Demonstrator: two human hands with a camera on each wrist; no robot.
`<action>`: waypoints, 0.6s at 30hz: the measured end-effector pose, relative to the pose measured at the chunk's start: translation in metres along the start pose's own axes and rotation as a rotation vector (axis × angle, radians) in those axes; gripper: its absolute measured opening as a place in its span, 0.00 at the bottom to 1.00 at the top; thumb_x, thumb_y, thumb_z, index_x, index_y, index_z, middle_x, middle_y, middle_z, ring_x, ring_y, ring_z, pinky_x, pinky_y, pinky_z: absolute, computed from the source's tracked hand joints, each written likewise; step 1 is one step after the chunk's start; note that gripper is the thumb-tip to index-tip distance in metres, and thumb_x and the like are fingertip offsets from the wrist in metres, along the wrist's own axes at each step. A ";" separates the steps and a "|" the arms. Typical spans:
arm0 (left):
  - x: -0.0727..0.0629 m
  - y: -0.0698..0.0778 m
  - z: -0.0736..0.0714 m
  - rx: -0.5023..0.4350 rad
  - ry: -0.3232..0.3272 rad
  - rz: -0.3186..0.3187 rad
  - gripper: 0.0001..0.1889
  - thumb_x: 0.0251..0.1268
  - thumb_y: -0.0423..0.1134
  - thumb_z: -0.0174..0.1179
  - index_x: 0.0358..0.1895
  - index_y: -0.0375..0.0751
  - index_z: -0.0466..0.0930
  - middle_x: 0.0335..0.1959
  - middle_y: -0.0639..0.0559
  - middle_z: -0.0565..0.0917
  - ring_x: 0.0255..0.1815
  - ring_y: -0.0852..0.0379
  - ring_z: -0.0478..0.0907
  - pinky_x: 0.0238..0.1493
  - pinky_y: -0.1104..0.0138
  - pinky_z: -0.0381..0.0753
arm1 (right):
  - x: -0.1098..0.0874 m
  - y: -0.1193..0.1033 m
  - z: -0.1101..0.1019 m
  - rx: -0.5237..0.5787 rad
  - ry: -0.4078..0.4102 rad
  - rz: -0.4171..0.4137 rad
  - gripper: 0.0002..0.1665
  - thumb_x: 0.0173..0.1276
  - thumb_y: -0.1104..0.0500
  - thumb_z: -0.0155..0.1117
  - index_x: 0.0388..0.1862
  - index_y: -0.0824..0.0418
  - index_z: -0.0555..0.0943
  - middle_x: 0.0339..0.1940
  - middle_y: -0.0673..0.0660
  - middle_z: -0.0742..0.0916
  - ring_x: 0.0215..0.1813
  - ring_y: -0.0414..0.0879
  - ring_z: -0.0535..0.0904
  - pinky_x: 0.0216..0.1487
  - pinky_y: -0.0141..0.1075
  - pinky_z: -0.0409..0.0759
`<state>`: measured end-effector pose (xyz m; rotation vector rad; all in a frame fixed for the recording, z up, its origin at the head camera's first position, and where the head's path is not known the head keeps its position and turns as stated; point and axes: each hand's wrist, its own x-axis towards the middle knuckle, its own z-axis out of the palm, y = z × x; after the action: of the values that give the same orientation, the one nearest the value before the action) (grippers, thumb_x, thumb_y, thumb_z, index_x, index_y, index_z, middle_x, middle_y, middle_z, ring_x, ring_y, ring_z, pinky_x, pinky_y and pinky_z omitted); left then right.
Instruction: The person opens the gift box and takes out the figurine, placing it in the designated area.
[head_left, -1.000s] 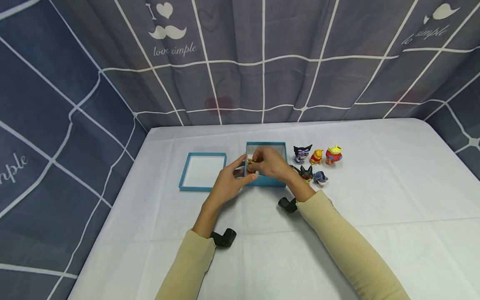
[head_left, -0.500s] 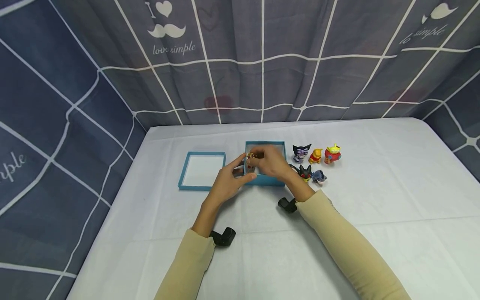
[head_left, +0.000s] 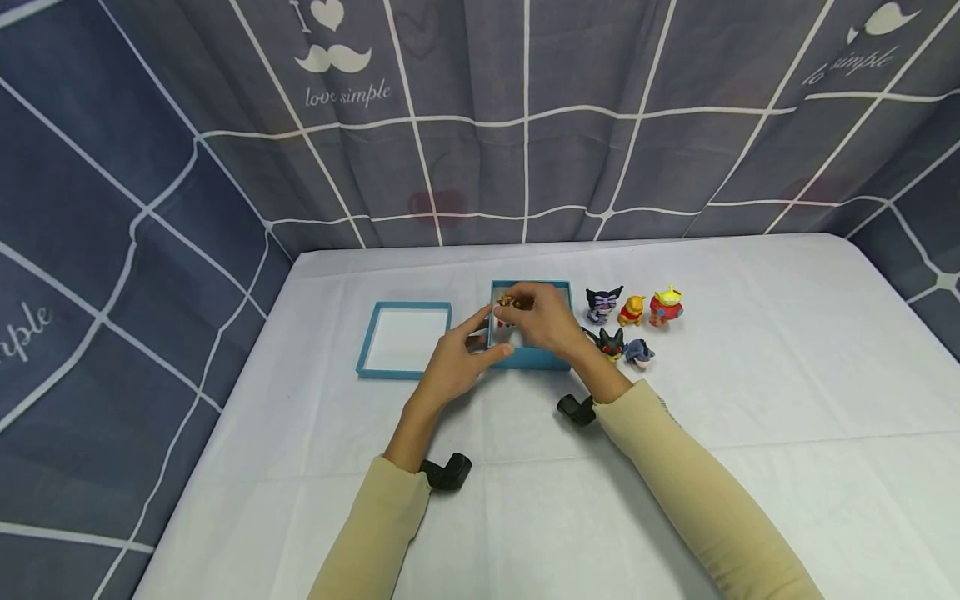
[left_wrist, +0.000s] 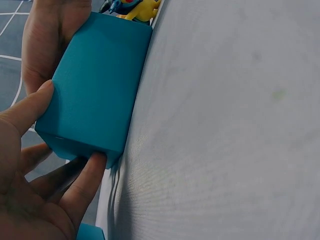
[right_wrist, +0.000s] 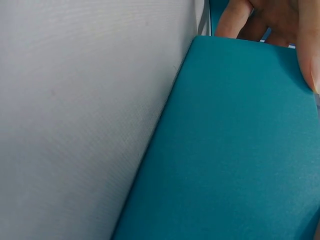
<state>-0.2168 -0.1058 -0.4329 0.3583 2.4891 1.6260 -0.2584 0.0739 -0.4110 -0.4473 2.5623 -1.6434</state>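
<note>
A teal box sits without its lid on the white table. My left hand grips the box's left end, its thumb on the front edge and its fingers on the side wall. Over the box's inside my right hand pinches a small golden-brown figurine; part of it is hidden by my fingers. In the right wrist view the box's front wall fills much of the picture, and the figurine is out of sight.
The teal-rimmed lid lies left of the box. Right of it stand several toy figures: a black-hooded one, a yellow bear in red, a green-headed alien, a black-eared one and a blue-grey donkey.
My right hand has moved slightly toward the back of the box with the figurine. The left hand has kept its hold on the box.
</note>
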 end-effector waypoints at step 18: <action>0.001 0.001 0.000 -0.014 0.000 -0.006 0.39 0.63 0.49 0.68 0.76 0.54 0.61 0.70 0.45 0.70 0.62 0.47 0.75 0.51 0.55 0.81 | -0.004 0.000 -0.005 0.082 0.071 -0.081 0.13 0.68 0.54 0.69 0.45 0.61 0.86 0.36 0.55 0.87 0.39 0.48 0.81 0.39 0.41 0.78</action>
<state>-0.2177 -0.1053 -0.4318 0.3490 2.4756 1.6399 -0.2559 0.0796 -0.4089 -0.5015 2.5456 -1.8155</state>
